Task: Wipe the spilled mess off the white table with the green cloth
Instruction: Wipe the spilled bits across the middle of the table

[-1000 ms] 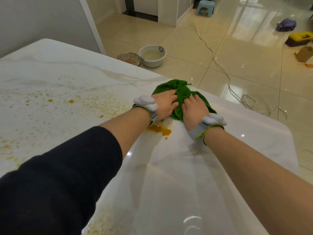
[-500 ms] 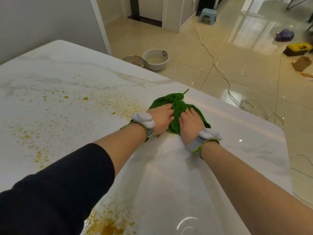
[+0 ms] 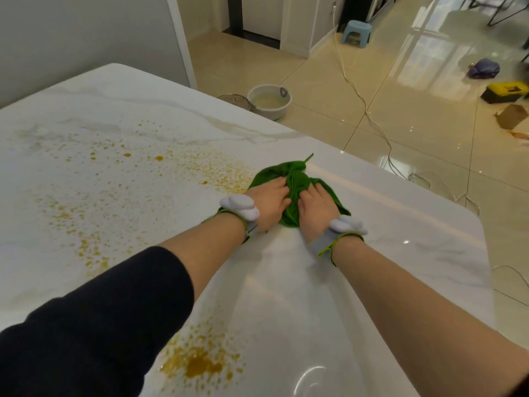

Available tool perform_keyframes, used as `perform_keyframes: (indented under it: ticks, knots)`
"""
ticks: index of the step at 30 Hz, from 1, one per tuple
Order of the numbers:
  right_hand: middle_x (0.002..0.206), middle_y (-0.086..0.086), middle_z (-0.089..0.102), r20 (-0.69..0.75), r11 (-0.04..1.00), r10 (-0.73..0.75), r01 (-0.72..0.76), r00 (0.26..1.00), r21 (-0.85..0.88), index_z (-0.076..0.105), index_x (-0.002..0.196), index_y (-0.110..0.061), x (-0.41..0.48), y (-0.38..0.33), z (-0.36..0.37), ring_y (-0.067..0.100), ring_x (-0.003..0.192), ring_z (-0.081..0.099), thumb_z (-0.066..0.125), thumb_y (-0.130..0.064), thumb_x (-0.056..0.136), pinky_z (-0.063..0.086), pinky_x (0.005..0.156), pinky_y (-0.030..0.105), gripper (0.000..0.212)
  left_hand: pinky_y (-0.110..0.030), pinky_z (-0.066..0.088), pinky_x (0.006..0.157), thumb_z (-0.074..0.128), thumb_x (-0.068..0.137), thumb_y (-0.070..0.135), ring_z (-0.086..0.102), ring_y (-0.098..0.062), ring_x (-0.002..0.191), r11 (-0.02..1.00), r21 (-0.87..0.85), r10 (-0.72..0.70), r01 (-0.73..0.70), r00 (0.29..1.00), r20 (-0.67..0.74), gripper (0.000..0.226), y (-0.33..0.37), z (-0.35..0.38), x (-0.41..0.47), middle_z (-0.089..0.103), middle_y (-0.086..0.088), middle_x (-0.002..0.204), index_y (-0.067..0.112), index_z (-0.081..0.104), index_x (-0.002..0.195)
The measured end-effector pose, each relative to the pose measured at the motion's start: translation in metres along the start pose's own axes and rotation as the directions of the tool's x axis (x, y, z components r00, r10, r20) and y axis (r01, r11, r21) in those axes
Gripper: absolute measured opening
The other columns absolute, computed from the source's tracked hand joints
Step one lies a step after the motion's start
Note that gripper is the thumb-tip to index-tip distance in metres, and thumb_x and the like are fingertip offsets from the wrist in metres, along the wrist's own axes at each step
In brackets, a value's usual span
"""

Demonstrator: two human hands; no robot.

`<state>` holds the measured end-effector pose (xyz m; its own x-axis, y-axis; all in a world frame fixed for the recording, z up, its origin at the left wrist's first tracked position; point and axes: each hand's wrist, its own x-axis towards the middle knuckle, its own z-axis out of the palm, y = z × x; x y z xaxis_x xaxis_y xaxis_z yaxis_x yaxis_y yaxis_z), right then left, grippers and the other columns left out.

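A bunched green cloth (image 3: 294,181) lies on the white marble table (image 3: 400,239). My left hand (image 3: 269,200) and my right hand (image 3: 315,209) press down on it side by side, fingers gripping its folds. Both wrists carry grey bands. Orange-yellow spilled mess (image 3: 160,167) is spattered across the table left of the cloth. A thicker orange puddle (image 3: 200,365) sits near the front edge, by my dark left sleeve. The part of the cloth under my palms is hidden.
Beyond the table's far edge, a white basin (image 3: 269,101) and a metal strainer (image 3: 236,99) stand on the tiled floor. A white cable (image 3: 372,121) runs across the floor. A blue stool (image 3: 356,32) and a yellow toolbox (image 3: 505,91) stand farther off.
Both hands pulled the cloth toward me over the orange blob that lay by my left wrist; that blob is no longer visible. My view has shifted, showing more of the near table.
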<state>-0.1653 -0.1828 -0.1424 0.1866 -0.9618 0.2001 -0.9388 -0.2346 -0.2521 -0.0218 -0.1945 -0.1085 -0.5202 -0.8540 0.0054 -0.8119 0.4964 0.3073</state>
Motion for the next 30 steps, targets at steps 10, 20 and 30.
perform_keyframes:
  ticks: [10, 20, 30]
  knots:
    - [0.105, 0.015, 0.068, -0.125, 0.993, -0.108, 0.112, 0.986, 0.022, 0.068, 0.089, -0.003, -0.085, -0.037, 0.005, 0.034, 0.098, 0.063, 0.042, -0.020, 0.086, 0.036, 0.095, 0.039, 0.032, -0.027, 0.019, 0.112, 0.030, 0.095, 0.033, 0.039, -0.027, 0.130, 0.983, -0.024, 0.183, -0.183, 0.983, 0.009, 0.047, -0.013, 0.015, -0.087, 0.048, -0.016, 0.134, 0.001, 0.056, 0.118]
    - [0.097, 0.022, 0.067, -0.039, 0.996, -0.082, 0.080, 0.996, -0.049, 0.067, 0.090, 0.004, -0.026, -0.038, 0.011, 0.038, 0.089, 0.063, 0.033, -0.018, 0.083, 0.046, 0.091, 0.040, 0.040, -0.022, 0.017, 0.103, 0.040, 0.096, 0.011, 0.041, -0.031, 0.123, 0.994, -0.096, -0.068, 0.058, 0.992, -0.106, 0.028, -0.006, 0.005, -0.049, 0.047, -0.023, 0.129, -0.007, 0.053, 0.114]
    - [0.105, 0.017, 0.067, -0.112, 0.980, -0.199, 0.196, 0.974, -0.035, 0.067, 0.098, 0.000, -0.068, -0.051, 0.003, 0.034, 0.096, 0.062, 0.039, -0.019, 0.086, 0.033, 0.097, 0.036, 0.036, -0.024, 0.011, 0.111, 0.041, 0.097, 0.020, 0.034, -0.029, 0.132, 0.997, -0.044, 0.067, -0.067, 0.998, 0.015, 0.035, -0.017, 0.001, -0.095, 0.044, -0.019, 0.137, -0.003, 0.052, 0.122]
